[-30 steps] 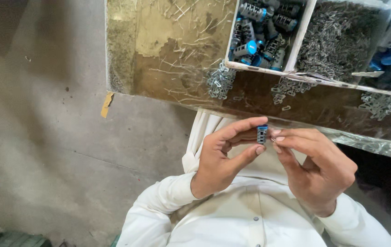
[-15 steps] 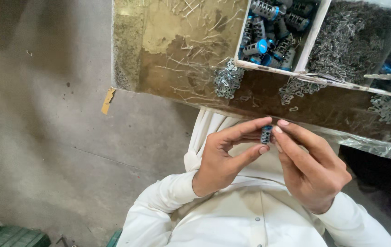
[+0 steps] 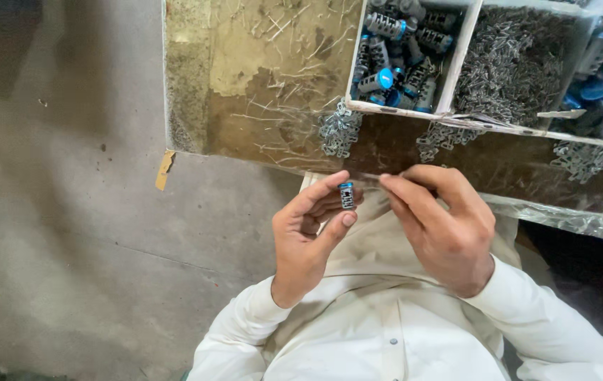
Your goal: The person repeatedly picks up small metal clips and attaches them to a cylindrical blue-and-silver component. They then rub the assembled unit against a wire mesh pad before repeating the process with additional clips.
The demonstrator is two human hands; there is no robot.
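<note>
While the left hand (image 3: 312, 236) pinches a small blue-capped cylinder (image 3: 347, 195) between thumb and forefinger, its grip is closed on it, just below the desk (image 3: 259, 106) edge. Right hand (image 3: 443, 226) sits just beside the cylinder, fingers (image 3: 404, 194) pinched together (whether on anything, cannot tell). Beyond the cylinder: a tray (image 3: 457, 60) of similar cylinders (image 3: 393, 56) and metal clips (image 3: 506, 63).

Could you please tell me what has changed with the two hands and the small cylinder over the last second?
The right hand has let go of the small blue-capped cylinder and drawn slightly to the right, so a gap now shows between its fingertips and the part. The left hand keeps the cylinder pinched between thumb and forefinger. The divided tray of blue-capped parts and metal clips is unchanged.
</note>
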